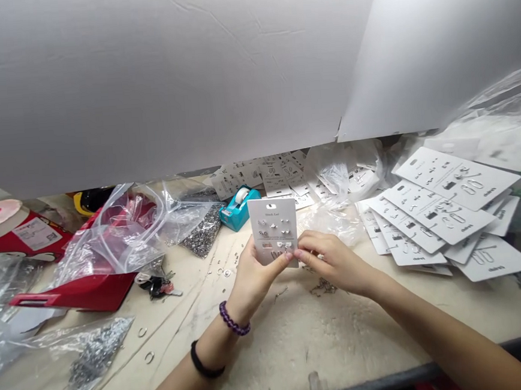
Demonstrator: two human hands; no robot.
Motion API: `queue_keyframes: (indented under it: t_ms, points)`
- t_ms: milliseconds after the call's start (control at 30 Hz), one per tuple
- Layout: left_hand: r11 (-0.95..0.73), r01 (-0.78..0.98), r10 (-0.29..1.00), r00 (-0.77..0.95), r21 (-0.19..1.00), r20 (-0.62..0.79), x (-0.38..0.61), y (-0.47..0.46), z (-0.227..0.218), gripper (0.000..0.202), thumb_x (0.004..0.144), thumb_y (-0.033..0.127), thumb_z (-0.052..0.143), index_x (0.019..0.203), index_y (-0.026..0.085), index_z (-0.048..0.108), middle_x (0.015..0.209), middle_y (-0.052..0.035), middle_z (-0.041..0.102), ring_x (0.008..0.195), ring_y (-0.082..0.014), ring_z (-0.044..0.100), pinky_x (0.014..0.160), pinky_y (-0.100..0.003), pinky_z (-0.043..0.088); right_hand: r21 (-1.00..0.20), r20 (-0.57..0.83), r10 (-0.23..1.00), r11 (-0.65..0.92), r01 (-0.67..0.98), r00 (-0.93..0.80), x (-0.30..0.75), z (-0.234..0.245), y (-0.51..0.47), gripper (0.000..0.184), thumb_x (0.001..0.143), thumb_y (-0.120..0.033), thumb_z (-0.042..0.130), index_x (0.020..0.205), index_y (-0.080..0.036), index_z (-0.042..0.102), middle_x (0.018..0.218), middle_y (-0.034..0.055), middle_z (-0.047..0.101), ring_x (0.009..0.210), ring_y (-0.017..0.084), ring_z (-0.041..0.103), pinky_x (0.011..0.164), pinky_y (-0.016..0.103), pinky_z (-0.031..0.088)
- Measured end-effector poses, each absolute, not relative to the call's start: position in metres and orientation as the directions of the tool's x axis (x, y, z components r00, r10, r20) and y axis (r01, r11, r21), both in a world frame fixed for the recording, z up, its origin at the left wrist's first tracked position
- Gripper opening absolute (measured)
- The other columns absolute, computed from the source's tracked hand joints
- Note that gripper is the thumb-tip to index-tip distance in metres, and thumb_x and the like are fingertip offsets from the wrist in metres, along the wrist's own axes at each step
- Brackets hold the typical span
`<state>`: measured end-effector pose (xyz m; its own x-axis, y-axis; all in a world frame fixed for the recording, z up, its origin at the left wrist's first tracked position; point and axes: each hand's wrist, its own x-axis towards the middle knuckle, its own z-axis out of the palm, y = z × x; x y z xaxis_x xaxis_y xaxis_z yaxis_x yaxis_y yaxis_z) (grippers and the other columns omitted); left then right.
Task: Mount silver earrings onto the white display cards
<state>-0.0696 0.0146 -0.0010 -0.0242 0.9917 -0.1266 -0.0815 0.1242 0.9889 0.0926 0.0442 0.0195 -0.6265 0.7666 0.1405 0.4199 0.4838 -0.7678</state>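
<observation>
Our left forearm (188,369) and right forearm (447,336) reach across the desk (307,335). Above it, our left hand (252,283) and right hand (333,262) hold an earring card (272,227) upright, fingers (304,254) pinched together on its lower edge. The thin card seems light and slightly bendy, best held by its bare edges.

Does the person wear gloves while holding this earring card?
No, the left hand and the right hand on the earring card are both bare.
</observation>
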Motion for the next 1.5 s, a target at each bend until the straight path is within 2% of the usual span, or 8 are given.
queue_keyframes:
  t_ms: [200,300,400,600,900,1100,1367,1500]
  points:
    - [0.279,-0.359,0.960,0.090,0.891,-0.265,-0.069,0.013,0.003,0.039,0.062,0.026,0.073,0.095,0.013,0.058,0.095,-0.0088,0.064,0.076,-0.0160,0.059,0.064,-0.025,0.048,-0.822,0.057,0.890,0.299,0.486,-0.452,0.123,0.033,0.060,0.027,0.087,-0.033,0.042,0.071,-0.019,0.058,0.069,0.0033,0.059,0.063,0.013,0.054,0.054,0.027,0.042]
    - [0.323,-0.458,0.944,0.097,0.828,-0.315,-0.070,0.014,0.003,0.036,0.058,0.024,0.075,0.089,0.014,0.059,0.086,-0.0046,0.064,0.067,-0.0113,0.058,0.057,-0.020,0.047,-0.656,0.018,0.962,0.216,0.723,-0.271,0.145,0.030,0.078,0.032,0.086,-0.036,0.040,0.063,-0.019,0.056,0.061,0.0038,0.057,0.050,0.012,0.047,0.045,0.027,0.035]
    - [0.333,-0.509,0.940,0.111,0.794,-0.323,-0.070,0.014,0.003,0.035,0.057,0.023,0.076,0.087,0.015,0.059,0.079,-0.0007,0.063,0.062,-0.0082,0.056,0.053,-0.016,0.045,-0.506,-0.010,0.955,0.250,0.825,-0.296,0.151,0.017,0.092,0.034,0.086,-0.034,0.042,0.059,-0.019,0.055,0.059,0.0035,0.058,0.048,0.012,0.046,0.045,0.028,0.033]
    - [0.333,-0.537,0.939,0.119,0.775,-0.322,-0.069,0.013,0.005,0.034,0.055,0.021,0.077,0.084,0.015,0.059,0.074,0.0012,0.062,0.058,-0.0066,0.053,0.051,-0.015,0.044,-0.439,-0.006,0.943,0.297,0.848,-0.334,0.135,-0.009,0.101,0.024,0.086,-0.022,0.041,0.089,-0.018,0.064,0.088,0.0078,0.065,0.072,0.016,0.058,0.061,0.028,0.042]
    - [0.324,-0.567,0.944,0.140,0.757,-0.299,-0.068,0.010,0.008,0.029,0.055,0.022,0.077,0.076,0.016,0.057,0.062,0.0040,0.056,0.054,-0.0063,0.051,0.048,-0.014,0.042,-0.243,-0.004,0.950,0.301,0.922,-0.311,0.128,-0.007,0.106,0.020,0.084,-0.022,0.045,0.089,-0.017,0.064,0.086,0.0114,0.064,0.073,0.021,0.058,0.055,0.028,0.036]
    - [0.347,-0.576,0.935,0.154,0.740,-0.319,-0.067,0.007,0.007,0.026,0.057,0.021,0.075,0.073,0.016,0.055,0.061,0.0034,0.055,0.054,-0.0067,0.051,0.049,-0.016,0.042,-0.235,0.035,0.950,0.310,0.921,-0.311,0.123,-0.010,0.107,0.020,0.084,-0.019,0.041,0.076,-0.018,0.060,0.076,0.0078,0.064,0.065,0.018,0.056,0.053,0.026,0.033]
    - [0.455,-0.832,0.871,0.342,0.317,-0.353,-0.070,0.006,0.005,0.037,0.052,0.013,0.076,0.077,0.016,0.049,0.060,0.0065,0.046,0.049,-0.0017,0.041,0.043,-0.011,0.034,-0.320,0.056,0.930,0.361,0.876,-0.363,0.143,0.010,0.093,0.026,0.088,-0.029,0.035,0.071,-0.019,0.051,0.076,0.0052,0.060,0.059,0.015,0.050,0.050,0.027,0.032]
    - [0.483,-0.836,0.864,0.407,0.260,-0.297,-0.069,0.003,0.005,0.041,0.050,0.013,0.078,0.076,0.016,0.046,0.058,0.0079,0.040,0.047,-0.0010,0.036,0.043,-0.012,0.032,-0.344,0.150,0.913,0.409,0.845,-0.380,0.146,0.031,0.077,0.032,0.090,-0.034,0.028,0.064,-0.020,0.041,0.061,0.0030,0.050,0.049,0.012,0.038,0.048,0.029,0.028]
